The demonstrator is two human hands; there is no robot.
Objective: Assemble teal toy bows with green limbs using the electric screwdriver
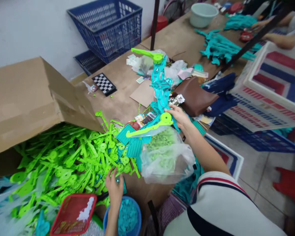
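My right hand (178, 117) is closed on a long turquoise plastic part (161, 88). A lime-green arm with a round disc end (165, 119) lies beside its fingers, and another green arm (157, 57) sits at the far end of the turquoise part. My left hand (114, 185) rests at the near edge of a large heap of lime-green plastic parts (76, 157), fingers apart and slightly curled. A small teal spot shows between its fingers; I cannot tell what it is. Below my right hand is a clear plastic bag (167, 164) with small green pieces.
A cardboard box (22, 98) lies tipped at the left over the heap. Near me are a red basket (72, 226) and a blue tub (139, 213) of turquoise pieces. Further off are a checkerboard (104, 83), a brown pouch (194, 95), blue crates (113, 39) and another person's arms (280, 41).
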